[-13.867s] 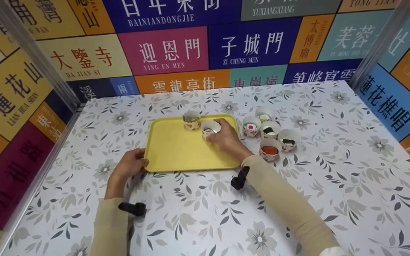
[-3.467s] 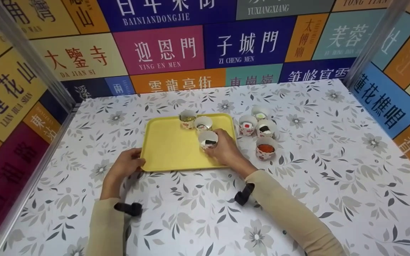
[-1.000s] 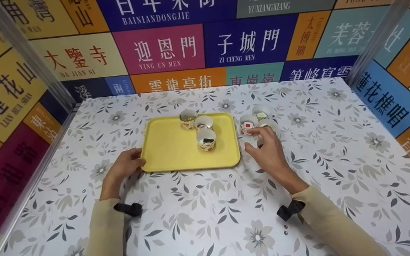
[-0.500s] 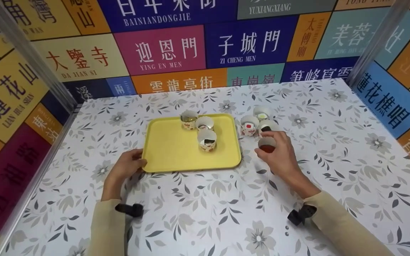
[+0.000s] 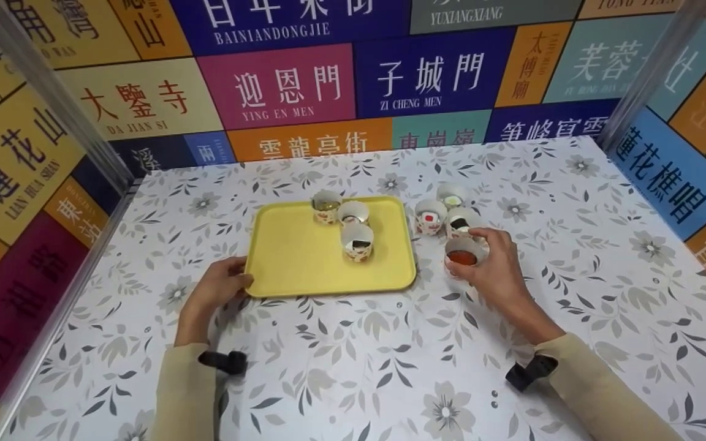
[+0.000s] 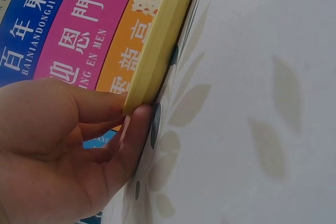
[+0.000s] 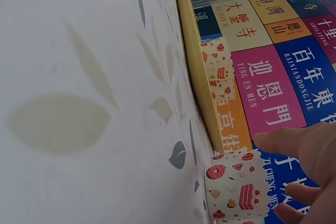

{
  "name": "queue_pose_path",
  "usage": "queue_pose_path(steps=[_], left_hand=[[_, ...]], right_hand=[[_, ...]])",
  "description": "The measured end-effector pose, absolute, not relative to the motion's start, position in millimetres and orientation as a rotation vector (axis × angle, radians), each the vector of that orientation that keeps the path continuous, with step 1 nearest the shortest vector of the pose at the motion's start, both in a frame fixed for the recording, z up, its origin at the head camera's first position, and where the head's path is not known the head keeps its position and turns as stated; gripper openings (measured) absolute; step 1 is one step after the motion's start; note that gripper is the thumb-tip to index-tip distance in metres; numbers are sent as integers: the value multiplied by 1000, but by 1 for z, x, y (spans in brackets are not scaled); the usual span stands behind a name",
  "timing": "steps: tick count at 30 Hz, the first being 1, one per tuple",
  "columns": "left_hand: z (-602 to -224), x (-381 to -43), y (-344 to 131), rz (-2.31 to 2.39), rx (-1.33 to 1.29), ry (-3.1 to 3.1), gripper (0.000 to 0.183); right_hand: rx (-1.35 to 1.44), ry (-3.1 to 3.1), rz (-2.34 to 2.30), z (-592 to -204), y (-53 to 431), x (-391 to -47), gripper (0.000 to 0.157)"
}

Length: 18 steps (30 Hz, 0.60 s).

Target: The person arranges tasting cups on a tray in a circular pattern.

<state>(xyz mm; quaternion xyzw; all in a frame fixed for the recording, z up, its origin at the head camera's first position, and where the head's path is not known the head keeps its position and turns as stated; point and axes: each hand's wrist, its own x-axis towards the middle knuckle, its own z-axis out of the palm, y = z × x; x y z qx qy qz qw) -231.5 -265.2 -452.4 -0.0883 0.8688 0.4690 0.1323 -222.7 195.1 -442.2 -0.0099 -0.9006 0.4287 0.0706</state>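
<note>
My left hand (image 5: 221, 288) pinches the near left corner of a yellow tray (image 5: 292, 257); in the left wrist view its fingertips (image 6: 140, 116) meet the tray's rim. On the tray stand three patterned paper cups: one with yellowish contents (image 5: 326, 208), one with pale contents (image 5: 353, 214) and one with a black-and-white piece (image 5: 357, 243). Right of the tray, my right hand (image 5: 503, 275) spreads thumb and fingers around a paper cup with red-orange contents (image 5: 462, 258). In the right wrist view the thumb hovers by that cup's scalloped rim, without a visible grip.
Behind the right hand, three more paper cups cluster on the flowered table (image 5: 328, 367): one with a red-and-white piece (image 5: 429, 218), one with black on white (image 5: 460, 225) and one with pale green contents (image 5: 453, 197). Printed panels (image 5: 279, 86) wall the back and sides.
The cup with the black-and-white piece was set on the tray and released. My right hand then moved right to the red-orange cup. My left hand stays at the tray corner.
</note>
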Motion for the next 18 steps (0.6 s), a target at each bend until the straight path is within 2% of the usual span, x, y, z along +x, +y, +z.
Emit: queue_pose_path(steps=[7, 18], left_hand=[[-452, -230, -266, 1362, -243, 2525, 54], [-453, -229, -267, 1354, -207, 2560, 53]], right_hand=[[-80, -2835, 1350, -446, 200, -227, 88], [-50, -2913, 1456, -452, 204, -228, 93]])
